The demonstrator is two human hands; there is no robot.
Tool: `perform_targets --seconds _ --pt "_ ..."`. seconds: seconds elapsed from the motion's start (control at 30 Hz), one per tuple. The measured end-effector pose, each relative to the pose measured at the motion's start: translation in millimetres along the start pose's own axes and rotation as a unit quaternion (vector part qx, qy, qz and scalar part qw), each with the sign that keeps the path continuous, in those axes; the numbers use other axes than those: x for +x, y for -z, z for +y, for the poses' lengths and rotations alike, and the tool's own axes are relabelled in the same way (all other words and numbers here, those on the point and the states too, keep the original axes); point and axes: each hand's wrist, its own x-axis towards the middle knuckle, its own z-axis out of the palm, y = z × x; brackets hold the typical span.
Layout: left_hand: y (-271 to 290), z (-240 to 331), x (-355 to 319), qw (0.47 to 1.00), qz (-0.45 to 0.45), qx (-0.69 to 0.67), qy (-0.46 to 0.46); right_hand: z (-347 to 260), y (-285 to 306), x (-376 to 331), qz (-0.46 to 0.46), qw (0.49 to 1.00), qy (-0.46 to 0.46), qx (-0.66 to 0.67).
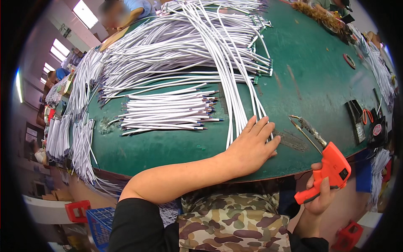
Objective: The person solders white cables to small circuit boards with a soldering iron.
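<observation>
My left hand (252, 145) lies flat, fingers together, on the green table (168, 147), pressing down the near ends of a bundle of long white cables (235, 105). My right hand (321, 193) grips an orange pistol-shaped soldering gun (331, 170) near the table's front edge; its metal tip (300, 124) points up and left toward the cable ends under my left hand. A short stack of white cables with dark blue tips (168, 111) lies to the left of my left hand.
Large heaps of white cables (176, 46) cover the far and left parts of the table. Small tools, red-handled cutters (367, 115) and dark boxes sit at the right. Another person (126, 10) sits across the table. Blue crate (100, 222) and red stools (77, 210) are on the floor.
</observation>
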Motion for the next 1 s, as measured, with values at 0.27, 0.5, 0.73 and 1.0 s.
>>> perform_targets --seconds 0.27,0.5,0.73,1.0 --pt "-1.8 -8.9 -1.2 1.0 -0.004 -0.003 -0.004 0.9 7.3 -4.3 -0.04 0.999 0.012 0.012" --pt "35.0 -6.2 -13.9 0.998 0.057 -0.012 -0.038 1.8 12.3 -8.3 -0.038 0.999 0.006 0.017" --pt "115.8 -72.6 -91.7 0.986 0.054 0.104 0.122 -1.0 22.5 -16.2 0.012 1.0 -0.007 -0.003" --pt "116.7 -108.3 -115.2 0.987 0.117 0.076 0.077 -4.4 10.4 -12.5 -0.018 1.0 0.005 -0.015"
